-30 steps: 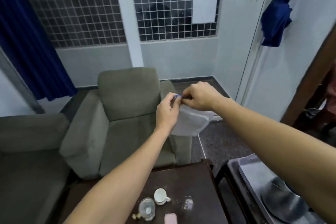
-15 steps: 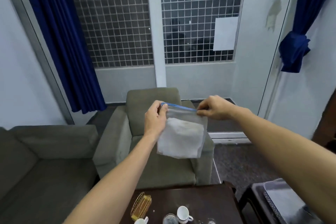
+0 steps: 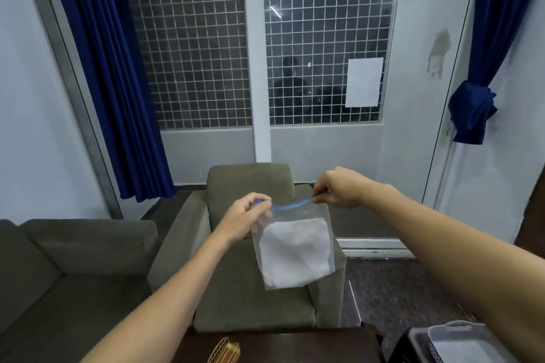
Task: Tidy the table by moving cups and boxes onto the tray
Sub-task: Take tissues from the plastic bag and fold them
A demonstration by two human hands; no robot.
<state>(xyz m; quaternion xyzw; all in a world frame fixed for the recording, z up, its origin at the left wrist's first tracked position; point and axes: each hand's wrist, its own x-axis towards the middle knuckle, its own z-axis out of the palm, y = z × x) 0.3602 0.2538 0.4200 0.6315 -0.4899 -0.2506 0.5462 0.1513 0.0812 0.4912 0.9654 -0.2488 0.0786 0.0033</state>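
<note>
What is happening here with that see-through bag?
A person is holding a clear zip bag up in the air in front of a green armchair. The left hand and right hand each pinch one end of its blue seal strip. Something white is inside. Below are a dark table and a grey tray.

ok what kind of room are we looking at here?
Probably a sitting room or small lounge, possibly a waiting area. An olive armchair and a matching sofa stand by a low dark table, and blue curtains hang beside mesh-covered windows.
</note>
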